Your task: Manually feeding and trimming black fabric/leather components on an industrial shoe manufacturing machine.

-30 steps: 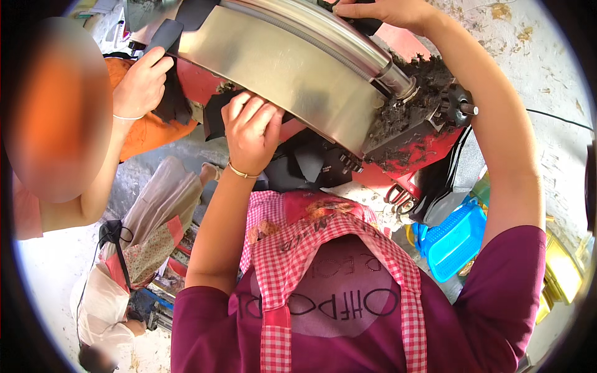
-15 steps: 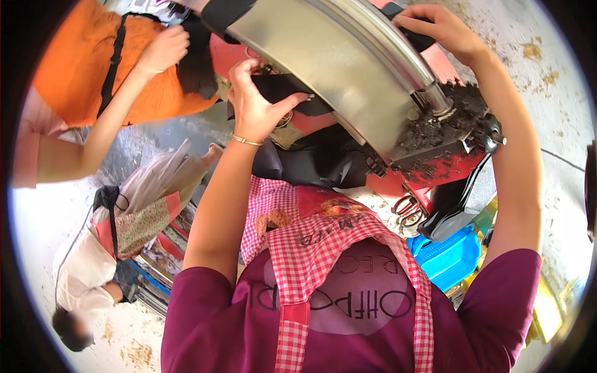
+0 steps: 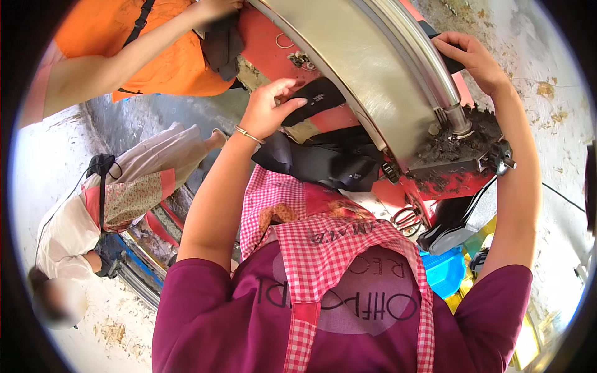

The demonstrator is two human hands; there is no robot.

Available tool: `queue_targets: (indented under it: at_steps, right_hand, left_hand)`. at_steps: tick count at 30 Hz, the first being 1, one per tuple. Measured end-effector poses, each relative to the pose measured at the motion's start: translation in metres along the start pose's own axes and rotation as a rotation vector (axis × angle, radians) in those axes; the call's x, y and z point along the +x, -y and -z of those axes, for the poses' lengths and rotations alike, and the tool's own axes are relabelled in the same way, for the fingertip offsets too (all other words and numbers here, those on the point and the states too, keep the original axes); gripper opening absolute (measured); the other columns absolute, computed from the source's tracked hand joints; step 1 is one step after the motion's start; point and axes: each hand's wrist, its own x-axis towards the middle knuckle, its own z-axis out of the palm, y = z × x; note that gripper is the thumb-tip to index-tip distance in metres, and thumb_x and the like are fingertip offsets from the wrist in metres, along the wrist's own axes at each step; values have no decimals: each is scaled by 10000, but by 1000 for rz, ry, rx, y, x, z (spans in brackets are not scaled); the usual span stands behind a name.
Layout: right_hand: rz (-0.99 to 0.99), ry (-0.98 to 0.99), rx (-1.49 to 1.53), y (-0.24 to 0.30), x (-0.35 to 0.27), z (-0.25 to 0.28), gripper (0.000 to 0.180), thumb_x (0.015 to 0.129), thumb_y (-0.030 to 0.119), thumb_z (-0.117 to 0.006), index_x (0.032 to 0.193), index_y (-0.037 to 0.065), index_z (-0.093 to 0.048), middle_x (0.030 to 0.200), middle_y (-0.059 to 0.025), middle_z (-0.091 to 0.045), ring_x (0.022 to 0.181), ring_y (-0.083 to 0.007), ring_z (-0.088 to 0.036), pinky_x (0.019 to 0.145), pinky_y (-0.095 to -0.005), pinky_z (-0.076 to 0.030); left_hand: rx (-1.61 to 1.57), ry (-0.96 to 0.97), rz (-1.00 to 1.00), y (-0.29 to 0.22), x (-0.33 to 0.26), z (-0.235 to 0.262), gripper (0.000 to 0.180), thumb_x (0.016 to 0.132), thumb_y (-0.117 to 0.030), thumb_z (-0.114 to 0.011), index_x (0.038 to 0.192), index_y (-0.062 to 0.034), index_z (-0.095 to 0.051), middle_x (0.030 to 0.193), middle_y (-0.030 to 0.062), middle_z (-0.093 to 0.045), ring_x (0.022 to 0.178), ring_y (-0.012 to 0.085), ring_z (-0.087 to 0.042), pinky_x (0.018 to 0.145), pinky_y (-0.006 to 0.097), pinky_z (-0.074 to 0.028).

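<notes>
Steel curves overhead: the machine's metal hood (image 3: 367, 81) crowds both raised arms, with open room only below its rim. The left hand (image 3: 268, 109) pinches a black rubber piece (image 3: 317, 98) under that rim; the right hand (image 3: 472, 59) curls its fingers around a black handle (image 3: 443, 45) above.

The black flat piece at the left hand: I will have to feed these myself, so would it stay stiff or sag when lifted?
The black flat piece probably flexes a little: it looks thin and curves slightly past the left hand. It seems light, since fingertips alone steady it. Its matte surface should not slip.
</notes>
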Motion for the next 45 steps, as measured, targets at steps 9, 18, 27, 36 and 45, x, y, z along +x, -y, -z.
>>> queue_targets:
  at_steps: [9,18,27,36,45]
  right_hand:
    - [-30,1,18,2,1,3,338,995,320,-681,1161,30,-732,1050,4,-731,997,-67,-635,939,-258,-485]
    - [59,-119,-84,6,-2,3,332,1020,270,-652,1213,7,-711,1150,-24,-723,1075,-91,-620,1002,-284,-472]
    - [272,-330,-286,6,22,22,257,961,38,-550,1153,29,-720,1058,-68,-747,991,-176,-691,930,-331,-539]
    - [31,102,-281,39,44,0,336,983,324,-645,1042,5,-734,948,-47,-690,944,-125,-614,849,-310,-496]
    - [101,85,11,18,45,1,364,971,390,-679,1042,42,-759,950,-2,-707,920,-102,-602,858,-298,-468]
  left_hand:
    - [359,-28,-447,-44,-16,41,238,871,-30,-702,1091,-85,-775,1054,75,-740,849,243,-687,761,351,-510]
    - [81,77,-325,-101,-8,39,185,904,-4,-675,1072,-43,-744,926,88,-731,864,219,-705,791,323,-526]
    - [50,284,70,-118,65,21,321,981,-68,-690,1249,12,-532,1013,103,-737,955,112,-682,814,257,-545]
    - [302,265,-88,-136,132,-15,402,931,-150,-764,1233,-8,-541,1126,170,-692,980,179,-693,834,313,-557]
    - [80,286,103,-122,121,-2,394,950,-66,-724,1271,-7,-503,1124,147,-698,988,136,-671,844,287,-539]
